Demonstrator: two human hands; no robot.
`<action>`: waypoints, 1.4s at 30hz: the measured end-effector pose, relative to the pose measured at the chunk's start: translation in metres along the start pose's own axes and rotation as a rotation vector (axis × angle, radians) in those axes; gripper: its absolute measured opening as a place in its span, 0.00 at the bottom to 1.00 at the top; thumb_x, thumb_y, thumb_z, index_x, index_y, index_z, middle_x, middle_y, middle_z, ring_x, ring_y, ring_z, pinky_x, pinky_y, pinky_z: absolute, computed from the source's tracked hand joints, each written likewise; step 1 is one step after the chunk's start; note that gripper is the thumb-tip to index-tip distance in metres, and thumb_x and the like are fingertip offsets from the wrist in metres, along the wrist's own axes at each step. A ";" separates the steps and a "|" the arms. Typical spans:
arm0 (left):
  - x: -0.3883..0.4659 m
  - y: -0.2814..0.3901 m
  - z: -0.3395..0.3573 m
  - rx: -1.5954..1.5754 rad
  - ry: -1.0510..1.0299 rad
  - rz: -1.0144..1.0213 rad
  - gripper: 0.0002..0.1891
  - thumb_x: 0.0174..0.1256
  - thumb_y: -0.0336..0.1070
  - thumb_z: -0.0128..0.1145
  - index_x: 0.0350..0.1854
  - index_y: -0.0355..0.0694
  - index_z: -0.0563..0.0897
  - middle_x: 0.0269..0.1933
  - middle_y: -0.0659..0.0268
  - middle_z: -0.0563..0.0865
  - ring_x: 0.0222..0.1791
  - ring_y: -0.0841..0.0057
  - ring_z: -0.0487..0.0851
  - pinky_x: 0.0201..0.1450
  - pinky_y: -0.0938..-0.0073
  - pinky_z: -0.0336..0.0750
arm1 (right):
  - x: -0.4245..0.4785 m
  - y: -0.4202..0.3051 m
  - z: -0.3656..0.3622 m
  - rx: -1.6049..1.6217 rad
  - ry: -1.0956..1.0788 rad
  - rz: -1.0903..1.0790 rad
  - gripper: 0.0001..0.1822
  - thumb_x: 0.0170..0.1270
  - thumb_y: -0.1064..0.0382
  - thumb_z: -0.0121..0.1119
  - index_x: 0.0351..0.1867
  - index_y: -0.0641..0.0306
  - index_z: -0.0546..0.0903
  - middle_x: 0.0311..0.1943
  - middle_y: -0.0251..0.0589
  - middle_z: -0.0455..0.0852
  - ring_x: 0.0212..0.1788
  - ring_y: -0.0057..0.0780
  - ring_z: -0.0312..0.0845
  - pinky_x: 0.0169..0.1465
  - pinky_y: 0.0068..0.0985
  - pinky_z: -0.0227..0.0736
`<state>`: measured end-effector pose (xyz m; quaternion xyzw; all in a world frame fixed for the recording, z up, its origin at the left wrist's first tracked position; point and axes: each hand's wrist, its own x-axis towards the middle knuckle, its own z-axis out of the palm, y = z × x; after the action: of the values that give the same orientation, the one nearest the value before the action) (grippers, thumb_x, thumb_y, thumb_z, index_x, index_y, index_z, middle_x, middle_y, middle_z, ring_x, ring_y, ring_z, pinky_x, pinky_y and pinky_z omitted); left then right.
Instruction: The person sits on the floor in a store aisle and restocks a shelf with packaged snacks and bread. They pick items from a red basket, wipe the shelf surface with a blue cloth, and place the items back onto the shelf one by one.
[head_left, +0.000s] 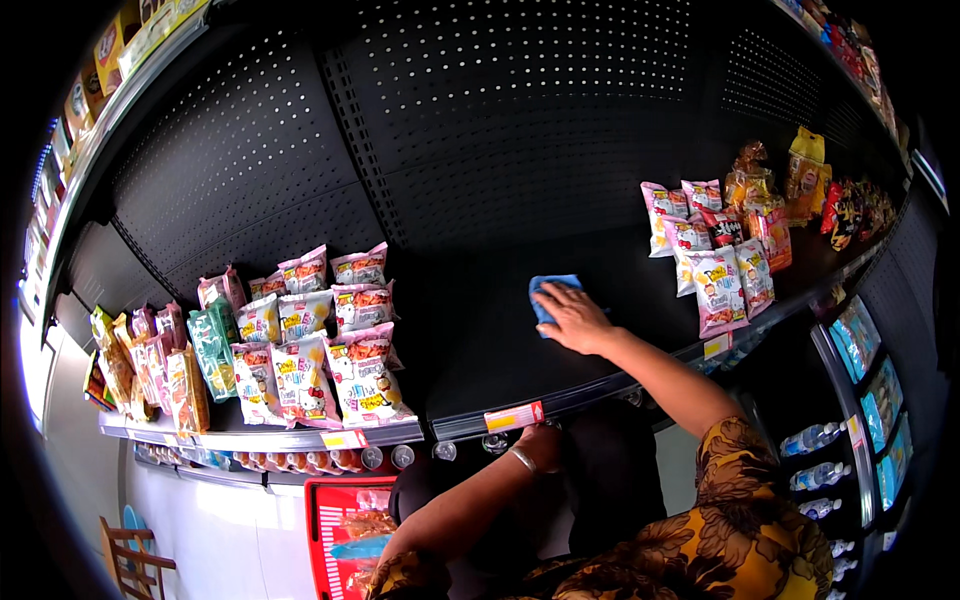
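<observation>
My right hand (572, 313) lies over a folded blue cloth (551, 285), fingers spread, pressing it on the black shelf board (480, 337). To its left stand pink-and-white snack bags (367, 375) in rows. More bags of the same kind (718, 289) stand to its right. My left hand (541, 444), with a bracelet (523, 459) at the wrist, is low by the shelf's front edge, next to a price tag (514, 417). Its fingers are mostly hidden, so its grip does not show.
Behind the board rises a black perforated back panel (480, 150). A red basket (319, 517) with packaged goods stands on the floor at lower left. Bottles (817, 476) and blue packs (855, 330) fill the shelves at right. Cans (403, 456) sit below the front edge.
</observation>
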<state>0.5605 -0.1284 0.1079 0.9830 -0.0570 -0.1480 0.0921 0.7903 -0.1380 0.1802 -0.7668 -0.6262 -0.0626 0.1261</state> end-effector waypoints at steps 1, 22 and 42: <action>0.002 -0.004 0.009 -0.028 0.010 -0.009 0.14 0.58 0.43 0.56 0.40 0.44 0.89 0.40 0.54 0.90 0.44 0.54 0.88 0.47 0.50 0.79 | -0.006 0.012 -0.003 -0.026 0.017 0.048 0.35 0.72 0.42 0.51 0.73 0.58 0.65 0.76 0.50 0.60 0.76 0.49 0.56 0.76 0.44 0.52; -0.006 0.006 0.005 0.242 0.201 0.007 0.18 0.62 0.44 0.54 0.48 0.43 0.88 0.43 0.53 0.89 0.45 0.56 0.87 0.49 0.50 0.77 | -0.065 0.009 -0.015 0.020 -0.007 -0.027 0.37 0.70 0.43 0.54 0.74 0.61 0.65 0.76 0.53 0.59 0.77 0.51 0.55 0.76 0.45 0.50; 0.006 0.018 -0.019 0.115 -0.318 -0.205 0.29 0.73 0.42 0.46 0.74 0.36 0.69 0.77 0.49 0.64 0.76 0.48 0.61 0.75 0.37 0.47 | 0.087 -0.139 0.045 0.176 -0.063 -0.581 0.34 0.69 0.44 0.56 0.70 0.60 0.68 0.74 0.51 0.62 0.77 0.46 0.54 0.77 0.45 0.50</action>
<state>0.5707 -0.1436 0.1279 0.9516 0.0215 -0.3064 0.0101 0.6702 -0.0179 0.1752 -0.5435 -0.8259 -0.0177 0.1491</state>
